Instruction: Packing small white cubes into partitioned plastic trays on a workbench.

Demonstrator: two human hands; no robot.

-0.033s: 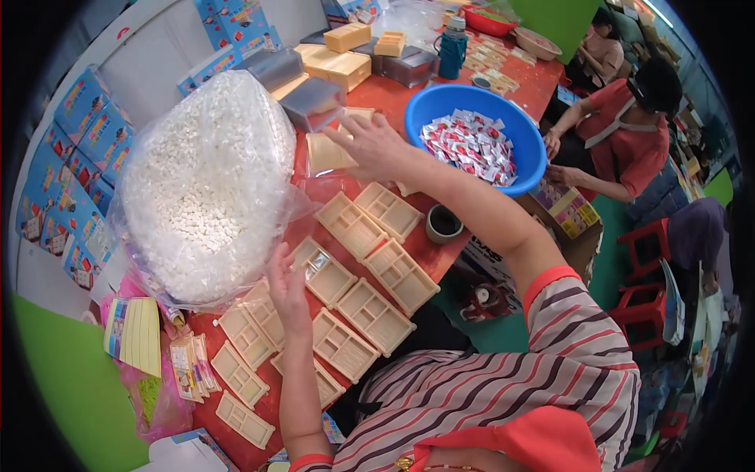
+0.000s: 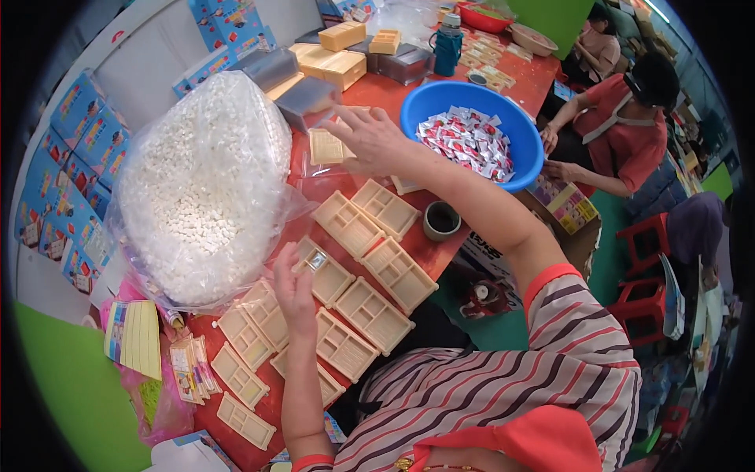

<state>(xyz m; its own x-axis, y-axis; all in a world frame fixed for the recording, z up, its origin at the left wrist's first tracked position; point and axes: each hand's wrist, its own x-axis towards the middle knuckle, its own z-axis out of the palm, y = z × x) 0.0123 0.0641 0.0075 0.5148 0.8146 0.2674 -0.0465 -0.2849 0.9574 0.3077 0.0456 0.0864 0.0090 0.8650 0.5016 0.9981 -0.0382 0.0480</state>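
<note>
My right hand (image 2: 376, 143) is stretched across the table, fingers spread and holding nothing I can see. Under and beside its fingertips lies a cream plastic compartment tray (image 2: 326, 148) on clear film. My left hand (image 2: 293, 295) hangs over the nearer trays with fingers apart and nothing visible in it. Several similar cream trays (image 2: 373, 315) lie in rough rows between my arms. One tray (image 2: 330, 277), beside my left fingers, has a small shiny square piece in a compartment. Farther left sit more trays (image 2: 245, 334), partly overlapping.
A big clear bag of white pellets (image 2: 200, 189) stands left. Right of my right hand is a blue basin (image 2: 528, 149) of small printed sachets, with a dark-filled cup (image 2: 442, 222) nearer me. Clear boxes (image 2: 308, 102) and a teal flask (image 2: 447, 49) stand behind. A co-worker (image 2: 621, 130) sits right.
My left hand has shifted slightly to the right over the trays. My right hand stays beside the far tray with its fingers spread. The whole view has moved a little.
</note>
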